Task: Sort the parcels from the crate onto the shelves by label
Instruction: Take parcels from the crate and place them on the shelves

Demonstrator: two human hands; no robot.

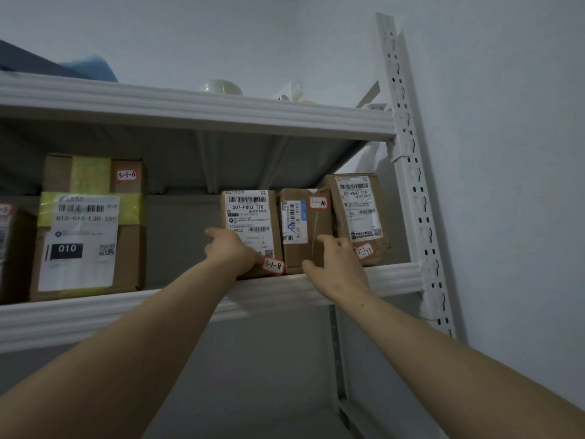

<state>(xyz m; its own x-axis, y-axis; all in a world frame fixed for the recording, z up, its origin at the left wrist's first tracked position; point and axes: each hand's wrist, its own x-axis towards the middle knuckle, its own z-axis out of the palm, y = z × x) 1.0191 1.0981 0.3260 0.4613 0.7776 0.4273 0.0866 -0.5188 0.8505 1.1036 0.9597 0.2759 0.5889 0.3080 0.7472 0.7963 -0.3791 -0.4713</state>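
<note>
Shelf [95, 312]; parcel [316, 224] half behind right hand [338, 267]

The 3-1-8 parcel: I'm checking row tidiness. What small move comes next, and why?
Probably slide the 3-1-8 parcel back: it sits at the shelf lip, its sticker overhanging, with the left hand on its lower corner and the right hand on the 3-1-10 parcel.

Parcel storeroom. You face white slotted steel racking [411, 172] against a bare wall [506, 122]. The shelf [95, 315] holds taped cardboard parcels [88, 242], each with barcode waybills [248, 213] and handwritten red-edged slot stickers [273, 266].
</note>
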